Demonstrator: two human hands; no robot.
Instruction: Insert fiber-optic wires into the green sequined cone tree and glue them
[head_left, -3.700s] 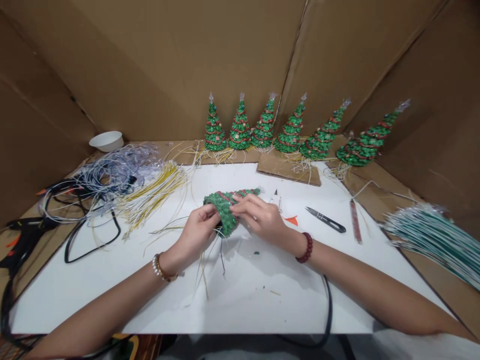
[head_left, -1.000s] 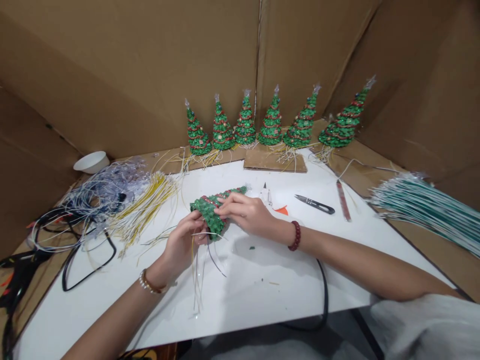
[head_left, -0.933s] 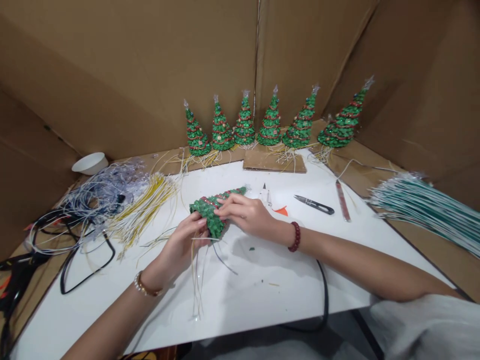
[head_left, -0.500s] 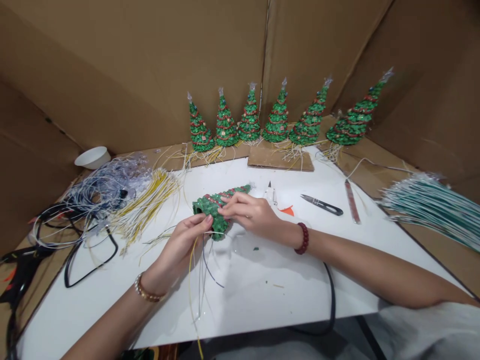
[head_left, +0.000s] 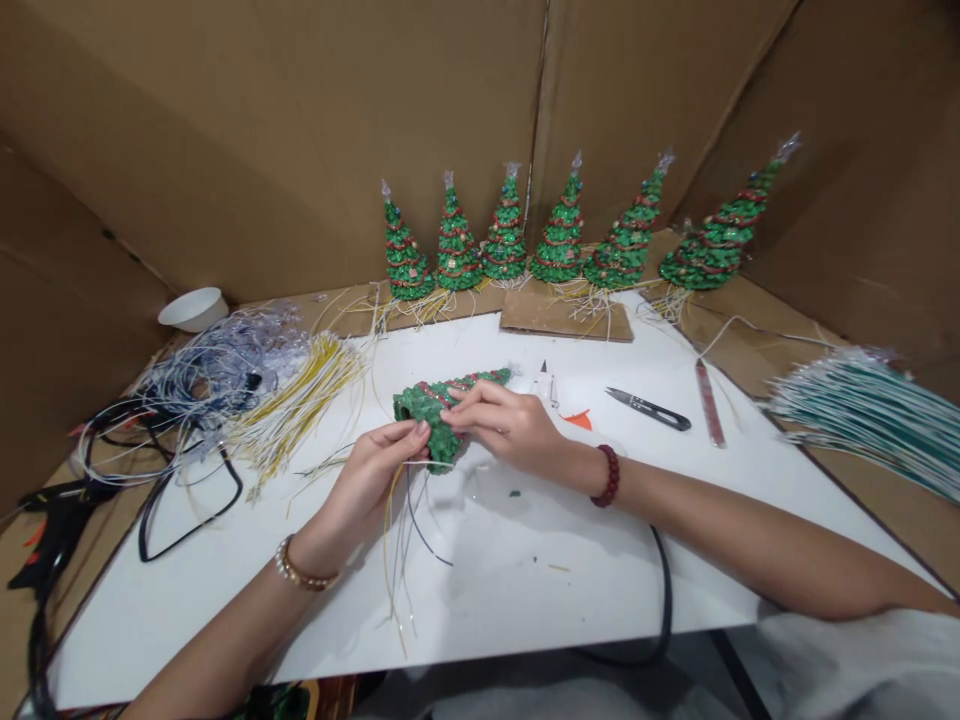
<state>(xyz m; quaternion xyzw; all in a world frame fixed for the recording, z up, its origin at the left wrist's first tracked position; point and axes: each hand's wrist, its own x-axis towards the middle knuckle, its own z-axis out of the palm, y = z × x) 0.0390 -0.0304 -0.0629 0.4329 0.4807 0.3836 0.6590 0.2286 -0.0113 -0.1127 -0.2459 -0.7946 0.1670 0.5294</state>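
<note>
Both my hands hold a small green beaded Christmas tree cone [head_left: 431, 408], which lies on its side above the white board. My left hand [head_left: 375, 488] grips its wide base end, and my right hand [head_left: 506, 425] rests its fingers along the upper side. Loose yellow, clear and dark wires [head_left: 397, 555] hang down from the base, past my left hand. The cone's tip points right, and the hands hide its lower part.
Several finished trees [head_left: 559, 240] stand along the back on cardboard. Yellow wires [head_left: 296, 410], silvery wires [head_left: 225, 365] and a glue gun [head_left: 60, 525] lie left, beside a white bowl [head_left: 193, 309]. Snips [head_left: 649, 410] lie right of my hands, before a green-and-white wire bundle [head_left: 862, 420].
The view has shifted slightly between frames. Both hands stay on the cone, and my left hand has slid toward its base, with the wires hanging below it.
</note>
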